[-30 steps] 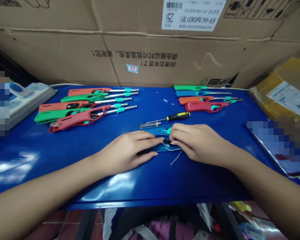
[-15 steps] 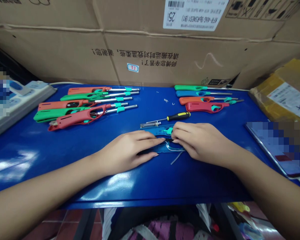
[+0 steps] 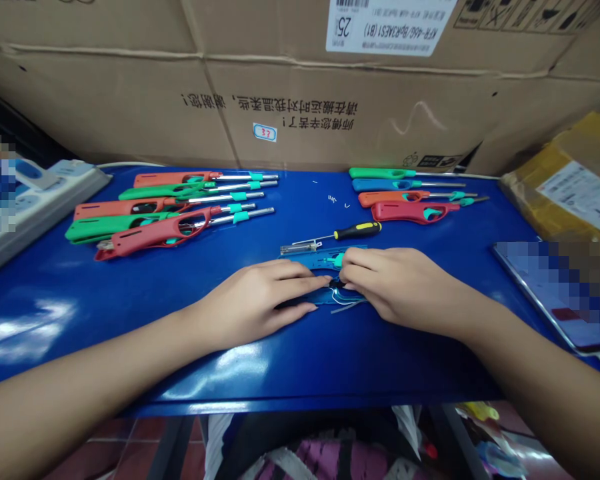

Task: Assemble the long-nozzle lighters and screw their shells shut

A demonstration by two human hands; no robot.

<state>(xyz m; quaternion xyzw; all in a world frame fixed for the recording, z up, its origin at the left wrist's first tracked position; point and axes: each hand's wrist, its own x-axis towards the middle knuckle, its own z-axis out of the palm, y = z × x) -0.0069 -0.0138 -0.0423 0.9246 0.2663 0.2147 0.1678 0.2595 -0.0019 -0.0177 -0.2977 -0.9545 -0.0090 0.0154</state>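
Note:
Between my hands lies an opened blue lighter casing [image 3: 325, 298], with a teal trigger piece [image 3: 335, 259] in its upper part. My left hand [image 3: 265, 297] holds the casing down from the left; its index fingertip presses at a small black part [image 3: 336, 284]. From the right, my right hand [image 3: 390, 283] pinches at that same black part, its fingers curled and partly hiding it. A thin white wire [image 3: 336, 295] loops below the black part. Under the casing's lower edge a thin clear-grey tube [image 3: 345, 307] sticks out. My fingers cover much of the casing.
Behind the casing lie a clear fuel tank [image 3: 300, 247] and a yellow-black screwdriver [image 3: 359, 231]. Several lighters rest at left [image 3: 160, 237] and right [image 3: 413, 213]. A power strip [image 3: 55, 193] stands left, a phone [image 3: 550, 293] right. A large cardboard box [image 3: 130, 113] closes off the back.
My right hand has shifted slightly left with the black part. The thin tube has swung from a steep slant to nearly flat along the casing. My left hand stays put.

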